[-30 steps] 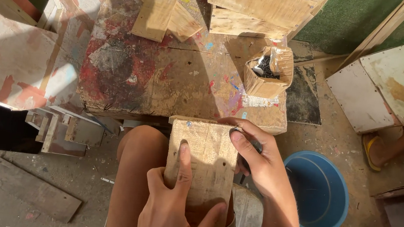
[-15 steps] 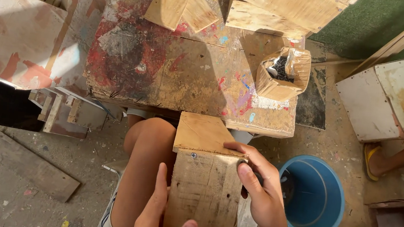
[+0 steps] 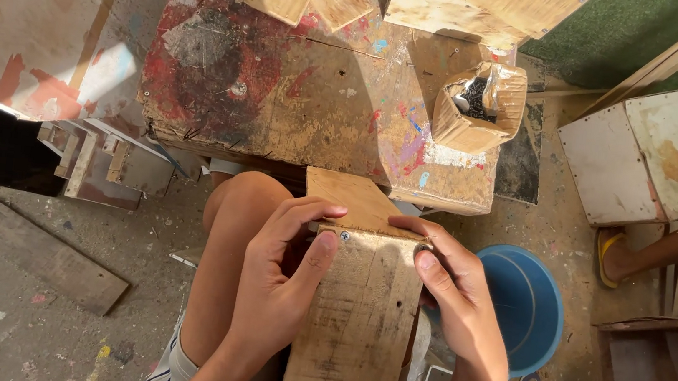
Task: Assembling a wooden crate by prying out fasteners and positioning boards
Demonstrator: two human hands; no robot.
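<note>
Single view, recorded by one head-worn camera. The scene is seen from above, almost straight down, at close range. The lower centre is filled by both hands (image 3: 283, 281) (image 3: 454, 291) on a wooden board (image 3: 358, 327); the paint-stained bench (image 3: 283, 84) is framed ahead, and the floor (image 3: 0, 298) is seen on both sides.

Left hand (image 3: 283, 281) — now higher, gripping board (image 3: 359, 319)

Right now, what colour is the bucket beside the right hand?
Blue; the bucket shows best in the head view, on the floor.
</note>
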